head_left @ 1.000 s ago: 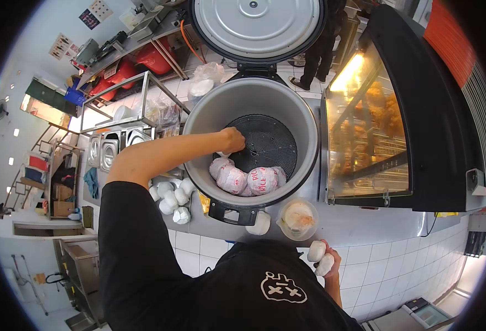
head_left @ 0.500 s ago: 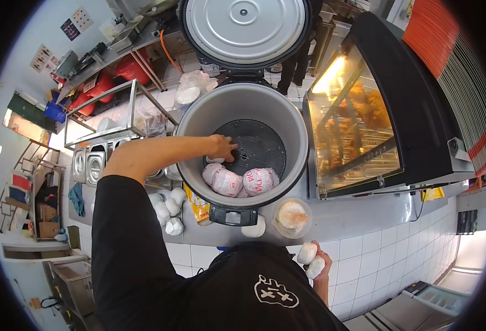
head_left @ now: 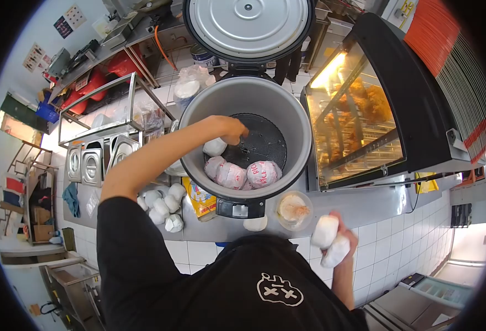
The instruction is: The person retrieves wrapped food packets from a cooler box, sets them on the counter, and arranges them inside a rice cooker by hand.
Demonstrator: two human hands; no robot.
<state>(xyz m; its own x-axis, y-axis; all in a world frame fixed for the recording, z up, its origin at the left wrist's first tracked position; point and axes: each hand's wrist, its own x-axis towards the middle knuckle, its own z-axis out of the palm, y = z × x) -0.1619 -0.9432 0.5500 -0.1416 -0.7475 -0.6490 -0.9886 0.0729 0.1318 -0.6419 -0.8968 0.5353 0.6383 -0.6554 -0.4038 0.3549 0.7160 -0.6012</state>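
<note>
While leaning over the metal counter in the head view, reaching with the left hand down into a big round pot, over its dark perforated floor. Showing mostly the back of that hand, with fingers bent downward; cannot tell whether pinching anything or pressed against the floor, with the fingertips poorly seen. Just beside the wrist, at the pot's left side, see one white bundle, partly covered by the forearm.

Holding two white bundles in the right hand, gripped side by side, with fingers closed around their right side, outside the pot and over the tiles at the near right.

Along the pot's near inner side, find wrapped bundles with pink lettering, resting against one another. To the left, see a heap of white bundles on the counter, then a yellow bag between heap and pot. Near the handle, notice another white bundle, and just to its right a clear tub of pale food with an orange patch. Farther right, see a lit glass cabinet. At the far side, find the lid raised.
</note>
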